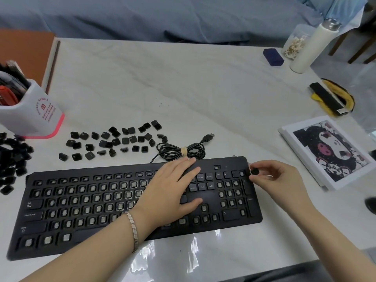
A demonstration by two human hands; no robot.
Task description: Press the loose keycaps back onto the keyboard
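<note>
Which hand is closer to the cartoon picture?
The right hand: it pinches a keycap just left of the picture. The left hand lies flat on the keyboard, farther away.

Left hand point(173, 192) lies palm down at mid-frame, fingers point(183, 165) straight and slightly spread, forearm reaching in from the lower left. Right hand point(278, 180), right of centre, pinches a keycap point(254, 171) between thumb and curled fingers

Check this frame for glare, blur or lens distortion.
Head view: glare streaks on the table near the camera; wide-angle distortion bows the keyboard; the left hand, and the right hand pinching a keycap, look sharp; key lettering is soft.
</note>
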